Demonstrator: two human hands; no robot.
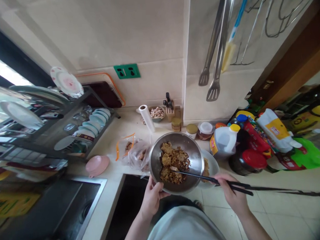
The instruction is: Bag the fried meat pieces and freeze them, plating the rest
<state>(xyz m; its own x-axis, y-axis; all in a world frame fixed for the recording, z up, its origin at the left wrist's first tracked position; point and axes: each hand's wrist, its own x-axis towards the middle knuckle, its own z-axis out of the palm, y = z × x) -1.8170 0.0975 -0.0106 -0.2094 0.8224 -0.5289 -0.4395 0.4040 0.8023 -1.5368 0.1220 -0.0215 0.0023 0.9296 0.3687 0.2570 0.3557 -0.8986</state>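
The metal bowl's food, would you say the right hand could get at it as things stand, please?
Very likely yes: the right hand holds chopsticks that reach into the food, and the metal bowl is uncovered.

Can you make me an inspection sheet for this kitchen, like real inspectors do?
Surface: pale counter, crowded.
Job's things: metal bowl with brown, chunky food; dark chopsticks reach into it.
Clutter: plastic bags, pink bowl, white jug.
Hands: left hand grips the metal bowl; right hand holds the chopsticks.
Cables: dark strip at right, cannot tell what.
Surroundings: dish rack and sink at left; slotted turners hang on the wall.
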